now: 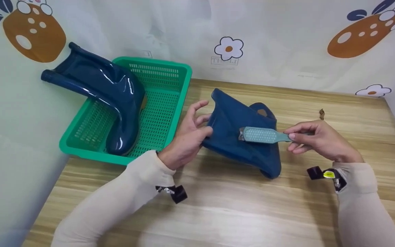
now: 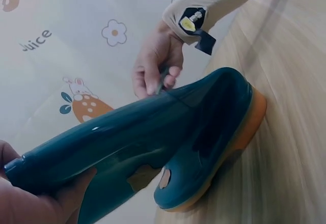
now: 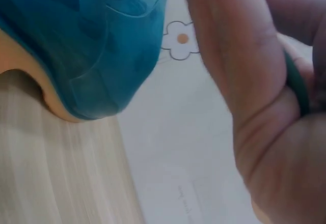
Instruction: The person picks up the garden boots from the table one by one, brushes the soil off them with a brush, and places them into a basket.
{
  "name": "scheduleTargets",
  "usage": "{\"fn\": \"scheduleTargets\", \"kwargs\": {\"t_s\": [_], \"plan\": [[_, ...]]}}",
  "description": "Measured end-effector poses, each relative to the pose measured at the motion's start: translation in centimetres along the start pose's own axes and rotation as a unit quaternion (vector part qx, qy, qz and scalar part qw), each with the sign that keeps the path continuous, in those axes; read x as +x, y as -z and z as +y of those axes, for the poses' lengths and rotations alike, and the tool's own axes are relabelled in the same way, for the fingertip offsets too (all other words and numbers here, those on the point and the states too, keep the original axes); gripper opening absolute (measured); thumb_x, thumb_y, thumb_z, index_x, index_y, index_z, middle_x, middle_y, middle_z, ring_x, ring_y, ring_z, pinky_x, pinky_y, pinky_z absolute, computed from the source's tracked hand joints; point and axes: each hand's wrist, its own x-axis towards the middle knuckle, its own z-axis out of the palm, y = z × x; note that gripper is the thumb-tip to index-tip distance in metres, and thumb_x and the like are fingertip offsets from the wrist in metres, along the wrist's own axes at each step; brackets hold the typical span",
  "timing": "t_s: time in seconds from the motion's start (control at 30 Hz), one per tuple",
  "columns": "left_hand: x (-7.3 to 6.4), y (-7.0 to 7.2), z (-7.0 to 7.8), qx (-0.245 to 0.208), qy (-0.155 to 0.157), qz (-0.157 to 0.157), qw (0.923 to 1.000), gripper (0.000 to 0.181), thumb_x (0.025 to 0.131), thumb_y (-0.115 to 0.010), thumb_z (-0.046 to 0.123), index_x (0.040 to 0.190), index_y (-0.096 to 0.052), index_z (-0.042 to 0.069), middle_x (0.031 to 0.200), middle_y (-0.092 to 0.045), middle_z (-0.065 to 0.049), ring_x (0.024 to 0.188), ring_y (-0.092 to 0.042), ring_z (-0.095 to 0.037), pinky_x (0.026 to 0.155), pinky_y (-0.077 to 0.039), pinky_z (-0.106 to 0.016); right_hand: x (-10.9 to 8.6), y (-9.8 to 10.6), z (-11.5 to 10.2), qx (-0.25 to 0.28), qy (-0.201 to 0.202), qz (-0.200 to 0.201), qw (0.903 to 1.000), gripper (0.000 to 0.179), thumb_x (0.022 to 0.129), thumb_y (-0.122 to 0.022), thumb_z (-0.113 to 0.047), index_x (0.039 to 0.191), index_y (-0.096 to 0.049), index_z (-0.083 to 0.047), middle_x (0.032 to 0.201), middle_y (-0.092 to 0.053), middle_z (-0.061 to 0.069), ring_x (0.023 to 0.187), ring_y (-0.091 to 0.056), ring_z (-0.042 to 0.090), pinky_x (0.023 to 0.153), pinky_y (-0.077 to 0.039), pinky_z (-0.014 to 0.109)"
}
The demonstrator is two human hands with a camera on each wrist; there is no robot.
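Near the back edge of the bench (image 1: 252, 212), just right of the green basket (image 1: 96, 157), the blue boot (image 1: 230, 113) is held tilted by its rim in the left hand (image 1: 190, 137); a pale green brush (image 1: 261, 134) is pinched by its handle in the right hand (image 1: 315, 139). For even scrubbing, the shaft is probably best kept taut and short strokes used

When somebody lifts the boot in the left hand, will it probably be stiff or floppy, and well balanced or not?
The boot is probably floppy at the shaft, which looks flattened where the left hand grips it. Its foot end may hang lower, since the thick orange sole likely adds weight there.
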Motion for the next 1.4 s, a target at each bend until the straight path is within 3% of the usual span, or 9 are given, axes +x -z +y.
{"fn": "scheduleTargets", "kwargs": {"t_s": [0.17, 0.27, 0.37, 0.53, 0.73, 0.9, 1.0, 1.17, 1.4], "plan": [[0.0, -0.2, 0.3, 0.015, -0.011, -0.008, 0.9998, 0.068, 0.078, -0.041, -0.019, 0.137, -0.027, 0.012, 0.125, -0.050, -0.017, 0.106, -0.055, -0.026, 0.074, -0.046, -0.030, 0.0, 0.2, -0.5, 0.105, 0.079, -0.018, 0.9911, 0.024, 0.091, -0.049, 0.009, 0.111, -0.062, 0.008, 0.081, -0.068, 0.017, 0.072, -0.068, 0.020, 0.065, -0.054, 0.032], [-0.1, -0.4, 0.3, 0.018, -0.013, -0.017, 0.9996, 0.068, 0.078, -0.041, -0.019, 0.136, -0.027, 0.012, 0.126, -0.050, -0.016, 0.102, -0.057, -0.026, 0.073, -0.045, -0.029, 0.7, -0.5, -0.9, 0.132, 0.105, -0.030, 0.9853, 0.025, 0.091, -0.047, 0.010, 0.112, -0.061, 0.010, 0.081, -0.068, 0.018, 0.071, -0.068, 0.020, 0.064, -0.054, 0.031], [-0.2, -0.5, 0.3, 0.019, -0.013, -0.024, 0.9994, 0.067, 0.078, -0.041, -0.018, 0.137, -0.027, 0.013, 0.126, -0.049, -0.017, 0.096, -0.059, -0.029, 0.072, -0.046, -0.029, 1.7, -1.3, -0.9, 0.111, 0.092, -0.038, 0.9888, 0.024, 0.092, -0.050, 0.006, 0.113, -0.061, 0.009, 0.081, -0.068, 0.018, 0.072, -0.068, 0.021, 0.064, -0.054, 0.033], [-0.2, -0.6, 0.7, 0.032, -0.033, -0.016, 0.9988, 0.068, 0.078, -0.041, -0.021, 0.136, -0.028, 0.012, 0.122, -0.052, -0.020, 0.095, -0.059, -0.033, 0.071, -0.050, -0.030, 2.4, -1.8, -0.4, 0.012, 0.018, -0.019, 0.9996, 0.024, 0.092, -0.057, -0.007, 0.112, -0.062, 0.005, 0.085, -0.066, 0.022, 0.073, -0.069, 0.025, 0.065, -0.053, 0.040], [-0.1, -0.6, 0.8, 0.037, -0.032, -0.022, 0.9985, 0.069, 0.078, -0.041, -0.022, 0.136, -0.027, 0.013, 0.121, -0.052, -0.021, 0.098, -0.059, -0.036, 0.073, -0.052, -0.033, 1.5, -1.1, 0.6, -0.046, -0.029, 0.003, 0.9985, 0.031, 0.092, -0.058, -0.013, 0.114, -0.058, 0.010, 0.088, -0.066, 0.022, 0.077, -0.068, 0.030, 0.067, -0.053, 0.041], [0.0, -0.1, 0.9, 0.037, -0.023, -0.011, 0.9990, 0.067, 0.081, -0.040, -0.020, 0.136, -0.027, 0.014, 0.122, -0.051, -0.019, 0.101, -0.059, -0.034, 0.076, -0.050, -0.034, 0.4, -0.4, 0.7, -0.030, -0.022, 0.020, 0.9991, 0.027, 0.091, -0.059, -0.011, 0.112, -0.061, 0.007, 0.088, -0.068, 0.019, 0.077, -0.069, 0.027, 0.067, -0.053, 0.038], [-0.1, 0.1, 1.2, 0.036, -0.022, -0.007, 0.9991, 0.065, 0.081, -0.040, -0.019, 0.135, -0.027, 0.015, 0.123, -0.051, -0.017, 0.103, -0.058, -0.032, 0.079, -0.050, -0.035, -0.2, -0.2, 0.4, 0.018, 0.017, 0.018, 0.9995, 0.022, 0.092, -0.056, -0.004, 0.111, -0.063, 0.005, 0.086, -0.068, 0.017, 0.074, -0.069, 0.024, 0.066, -0.054, 0.035], [0.0, -0.4, 1.3, 0.042, -0.027, -0.029, 0.9983, 0.064, 0.081, -0.042, -0.017, 0.135, -0.026, 0.013, 0.125, -0.050, -0.017, 0.103, -0.058, -0.030, 0.080, -0.049, -0.033, -0.3, -0.9, -0.4, 0.086, 0.078, -0.004, 0.9932, 0.023, 0.092, -0.052, 0.005, 0.110, -0.064, 0.003, 0.081, -0.068, 0.015, 0.071, -0.068, 0.020, 0.063, -0.054, 0.030], [-0.5, -0.5, 1.3, 0.057, -0.048, -0.020, 0.9970, 0.062, 0.082, -0.041, -0.016, 0.135, -0.026, 0.011, 0.123, -0.052, -0.017, 0.102, -0.058, -0.031, 0.078, -0.049, -0.031, 1.1, -2.1, -0.1, -0.010, 0.020, 0.012, 0.9997, 0.023, 0.091, -0.059, -0.007, 0.110, -0.064, 0.003, 0.083, -0.069, 0.015, 0.070, -0.069, 0.023, 0.063, -0.053, 0.040]]}}
